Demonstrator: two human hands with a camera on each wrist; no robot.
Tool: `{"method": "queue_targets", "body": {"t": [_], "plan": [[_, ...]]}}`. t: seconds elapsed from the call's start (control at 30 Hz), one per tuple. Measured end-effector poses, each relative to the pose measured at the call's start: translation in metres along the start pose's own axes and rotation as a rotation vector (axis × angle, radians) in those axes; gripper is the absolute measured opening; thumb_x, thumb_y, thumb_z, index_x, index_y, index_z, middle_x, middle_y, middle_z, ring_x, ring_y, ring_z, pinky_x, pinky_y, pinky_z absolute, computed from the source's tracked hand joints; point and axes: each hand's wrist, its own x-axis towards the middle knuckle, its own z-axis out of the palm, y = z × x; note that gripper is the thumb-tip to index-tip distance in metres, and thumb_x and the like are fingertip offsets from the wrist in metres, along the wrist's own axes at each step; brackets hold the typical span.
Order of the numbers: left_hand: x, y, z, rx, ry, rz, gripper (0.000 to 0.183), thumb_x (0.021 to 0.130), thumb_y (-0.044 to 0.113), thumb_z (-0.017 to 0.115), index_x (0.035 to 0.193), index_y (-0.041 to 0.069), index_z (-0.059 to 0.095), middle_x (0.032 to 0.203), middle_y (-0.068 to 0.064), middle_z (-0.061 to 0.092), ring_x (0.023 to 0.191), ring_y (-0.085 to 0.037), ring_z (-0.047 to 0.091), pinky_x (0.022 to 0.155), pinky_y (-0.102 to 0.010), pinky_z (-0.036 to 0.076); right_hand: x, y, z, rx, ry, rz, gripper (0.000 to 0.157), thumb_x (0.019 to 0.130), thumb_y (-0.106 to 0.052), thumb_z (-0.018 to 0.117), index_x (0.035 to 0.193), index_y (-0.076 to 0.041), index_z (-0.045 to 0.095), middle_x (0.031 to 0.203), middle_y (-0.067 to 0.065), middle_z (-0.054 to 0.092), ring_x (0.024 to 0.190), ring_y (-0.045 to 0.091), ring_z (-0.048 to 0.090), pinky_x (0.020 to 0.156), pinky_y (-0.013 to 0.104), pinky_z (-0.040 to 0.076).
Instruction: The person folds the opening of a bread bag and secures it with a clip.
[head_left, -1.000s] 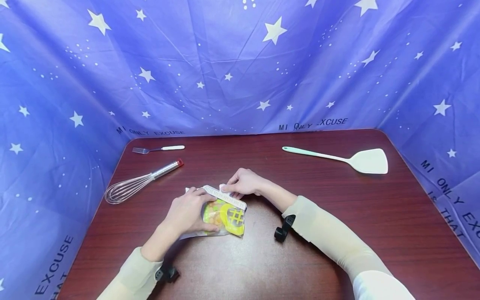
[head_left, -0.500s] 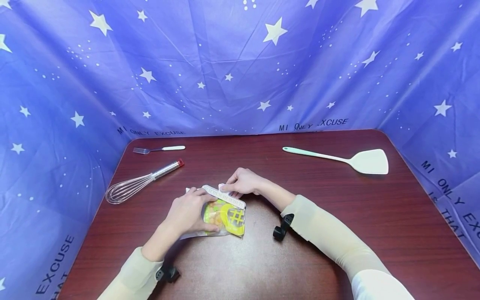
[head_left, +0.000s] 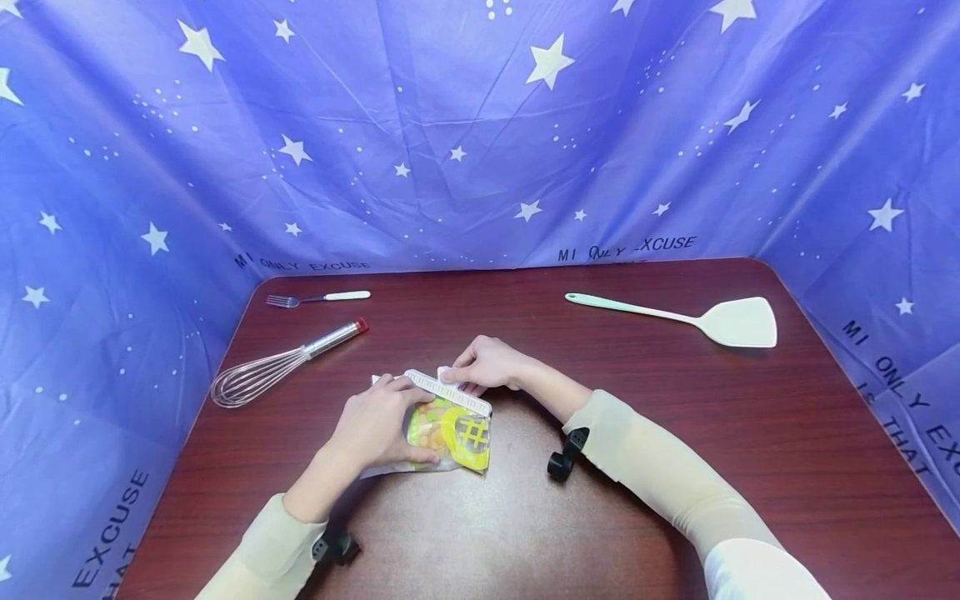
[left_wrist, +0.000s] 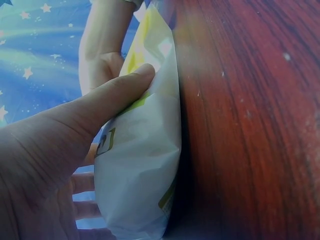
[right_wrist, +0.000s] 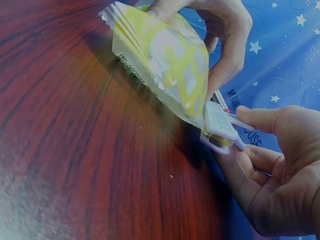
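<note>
A yellow, green and clear plastic food bag (head_left: pixel 468 454) with pale orange pieces inside is near the middle of the table. My left hand (head_left: pixel 371 421) grips it, thumb on the near face and fingers along the far side. Across the bag's far edge lies a long white bag clip (head_left: pixel 457 396). With thumb and fingers my right hand (head_left: pixel 491 364) pinches the clip's handles from behind. In the right wrist view the clip (right_wrist: pixel 220 122) has its jaws around the end of the bag (right_wrist: pixel 172 60). The left wrist view shows the bag's white underside (left_wrist: pixel 140 160).
A wire whisk (head_left: pixel 288 362) with a red-tipped handle lies to the left, a fork (head_left: pixel 318 298) with a white handle beyond it. At the back right is a pale spatula (head_left: pixel 738 322). A blue starry curtain (head_left: pixel 480 133) surrounds the brown table (head_left: pixel 637 517) at back and sides.
</note>
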Motion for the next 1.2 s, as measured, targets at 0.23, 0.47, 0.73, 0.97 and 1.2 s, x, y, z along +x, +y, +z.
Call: {"method": "queue_targets", "body": {"t": [0.23, 0.47, 0.73, 0.97, 1.2], "plan": [[-0.0007, -0.0002, -0.0005, 0.004, 0.006, -0.004, 0.086, 0.055, 0.073, 0.094, 0.125, 0.027, 0.078, 0.131, -0.002, 0.074, 0.118, -0.028, 0.068, 0.071, -0.05, 0.063, -0.003, -0.0011, 0.0003, -0.004, 0.021, -0.038, 0.02, 0.096, -0.024, 0.08, 0.094, -0.004, 0.082, 0.079, 0.004, 0.077, 0.062, 0.01, 0.072, 0.064, 0.032, 0.065], [-0.0009, 0.0, -0.0001, 0.009, -0.003, -0.008, 0.085, 0.055, 0.072, 0.094, 0.125, 0.027, 0.077, 0.131, -0.002, 0.074, 0.119, -0.03, 0.068, 0.069, -0.05, 0.063, -0.0034, -0.0006, 0.0019, 0.006, 0.068, -0.09, 0.021, 0.093, -0.02, 0.083, 0.102, -0.002, 0.082, 0.088, 0.008, 0.081, 0.063, 0.012, 0.076, 0.064, 0.033, 0.066], [-0.0012, -0.0004, 0.0002, 0.008, 0.006, -0.005, 0.086, 0.054, 0.073, 0.094, 0.125, 0.027, 0.077, 0.132, -0.002, 0.074, 0.118, -0.03, 0.068, 0.07, -0.051, 0.063, -0.0034, 0.0014, 0.0032, -0.06, 0.119, -0.133, 0.02, 0.091, -0.02, 0.084, 0.102, -0.004, 0.083, 0.084, 0.005, 0.079, 0.06, 0.012, 0.076, 0.061, 0.032, 0.065], [-0.0001, -0.0003, 0.0002, 0.008, 0.009, 0.001, 0.087, 0.054, 0.074, 0.094, 0.126, 0.027, 0.077, 0.132, -0.002, 0.074, 0.118, -0.031, 0.069, 0.07, -0.052, 0.063, -0.0036, 0.0037, 0.0031, -0.089, 0.145, -0.161, 0.021, 0.091, -0.021, 0.083, 0.104, -0.005, 0.083, 0.085, 0.005, 0.079, 0.06, 0.012, 0.076, 0.06, 0.031, 0.064], [0.0001, 0.0008, -0.0006, 0.001, -0.002, -0.001, 0.087, 0.055, 0.073, 0.094, 0.127, 0.027, 0.077, 0.133, -0.002, 0.073, 0.121, -0.033, 0.069, 0.071, -0.052, 0.063, -0.0056, 0.0062, 0.0025, -0.099, 0.146, -0.159, 0.02, 0.094, -0.023, 0.081, 0.104, -0.006, 0.083, 0.084, 0.005, 0.081, 0.06, 0.012, 0.076, 0.06, 0.03, 0.064]]}}
